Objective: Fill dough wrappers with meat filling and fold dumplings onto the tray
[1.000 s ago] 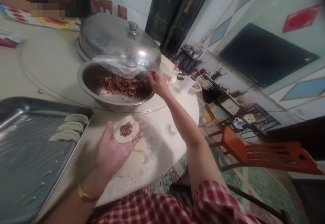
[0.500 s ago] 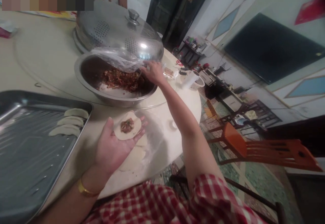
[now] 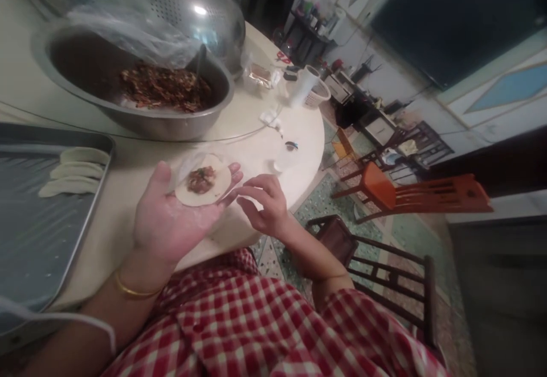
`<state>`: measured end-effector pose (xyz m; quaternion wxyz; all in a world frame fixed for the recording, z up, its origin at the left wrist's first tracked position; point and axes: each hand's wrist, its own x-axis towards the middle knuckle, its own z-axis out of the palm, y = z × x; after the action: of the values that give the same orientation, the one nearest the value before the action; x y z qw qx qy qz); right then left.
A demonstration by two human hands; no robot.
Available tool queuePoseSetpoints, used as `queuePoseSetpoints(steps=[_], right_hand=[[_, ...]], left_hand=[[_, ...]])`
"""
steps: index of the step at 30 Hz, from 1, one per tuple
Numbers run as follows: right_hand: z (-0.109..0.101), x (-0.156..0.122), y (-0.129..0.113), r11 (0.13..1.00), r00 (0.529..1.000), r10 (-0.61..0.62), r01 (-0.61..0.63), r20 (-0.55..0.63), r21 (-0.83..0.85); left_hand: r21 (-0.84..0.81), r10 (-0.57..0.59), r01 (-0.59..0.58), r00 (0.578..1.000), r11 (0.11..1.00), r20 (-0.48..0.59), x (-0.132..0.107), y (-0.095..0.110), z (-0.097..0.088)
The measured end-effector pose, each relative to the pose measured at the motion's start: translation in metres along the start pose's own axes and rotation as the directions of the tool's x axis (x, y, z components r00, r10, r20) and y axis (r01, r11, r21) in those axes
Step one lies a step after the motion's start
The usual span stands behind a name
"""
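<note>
My left hand point(image 3: 171, 220) lies palm up over the table edge, fingers spread, with a round dumpling wrapper point(image 3: 203, 186) on them; a dab of brown filling sits in its middle. My right hand point(image 3: 264, 201) hovers just right of the wrapper, empty, its fingers loosely curled and apart, the fingertips close to the left fingertips. Behind them stands a steel bowl point(image 3: 85, 103) of dark minced filling point(image 3: 164, 87), with a utensil handle point(image 3: 199, 61) sticking out of it and clear plastic film over its far side.
A metal tray point(image 3: 38, 234) at the left holds three folded dumplings point(image 3: 72, 171). A domed perforated steel lid point(image 3: 188, 7) stands behind the bowl. A white cup point(image 3: 302, 85) and small packets lie at the table's far edge. Wooden chairs point(image 3: 410, 195) stand on the right.
My right hand has left the utensil in the bowl and come back empty beside the wrapper. The view has tilted down toward my lap.
</note>
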<state>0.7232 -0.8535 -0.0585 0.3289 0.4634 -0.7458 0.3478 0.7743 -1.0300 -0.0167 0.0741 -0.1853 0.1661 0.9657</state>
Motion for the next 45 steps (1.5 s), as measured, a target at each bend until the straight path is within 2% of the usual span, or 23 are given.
queuePoseSetpoints(steps=[8, 13, 16, 20, 22, 24, 27, 31, 38, 42, 45], right_hand=[[0.006, -0.012, 0.003, 0.958, 0.975, -0.215, 0.201, -0.048, -0.206], [0.007, -0.016, 0.0, 0.944, 0.97, -0.243, 0.238, 0.006, -0.229], [0.0, -0.016, -0.004, 0.973, 0.982, -0.191, 0.189, -0.001, -0.131], [-0.018, -0.008, -0.011, 0.991, 0.996, 0.065, -0.073, 0.067, 0.116], [-0.024, -0.001, -0.013, 0.976, 0.987, 0.135, -0.148, 0.09, 0.162], [-0.024, 0.005, -0.013, 0.986, 0.991, 0.098, -0.109, 0.093, 0.127], [-0.017, 0.011, -0.011, 1.0, 0.992, -0.009, 0.012, 0.128, -0.024], [-0.012, 0.014, -0.009, 0.985, 0.98, -0.071, 0.099, 0.188, -0.14], [-0.029, 0.01, -0.017, 0.986, 0.997, -0.079, 0.079, 0.005, -0.147], [-0.025, -0.006, -0.023, 0.968, 0.988, -0.147, 0.153, 0.044, -0.198], [-0.017, -0.013, -0.024, 0.964, 0.986, -0.148, 0.161, 0.077, -0.211]], left_hand=[[0.069, 0.016, -0.016, 1.0, 0.997, -0.005, -0.017, -0.015, 0.005], [0.057, 0.076, -0.078, 0.996, 0.995, 0.039, -0.02, -0.018, 0.004], [0.069, 0.072, -0.075, 0.996, 0.995, 0.049, -0.02, -0.019, 0.003], [0.077, 0.068, -0.073, 0.996, 0.994, 0.064, -0.019, -0.022, 0.0], [0.067, 0.066, -0.071, 0.995, 0.995, 0.069, -0.019, -0.023, -0.001], [0.027, 0.071, -0.073, 0.995, 0.997, 0.066, -0.02, -0.025, 0.0], [-0.038, 0.086, -0.083, 0.995, 0.996, 0.057, -0.021, -0.027, 0.001], [-0.044, 0.072, -0.07, 0.997, 0.997, 0.043, -0.023, -0.026, 0.001], [0.028, 0.075, -0.078, 0.992, 0.997, 0.104, -0.022, -0.02, -0.003], [0.053, 0.087, -0.093, 0.99, 0.994, 0.108, -0.022, -0.018, -0.002], [0.047, 0.105, -0.111, 0.987, 0.993, 0.12, -0.022, -0.019, 0.001]])
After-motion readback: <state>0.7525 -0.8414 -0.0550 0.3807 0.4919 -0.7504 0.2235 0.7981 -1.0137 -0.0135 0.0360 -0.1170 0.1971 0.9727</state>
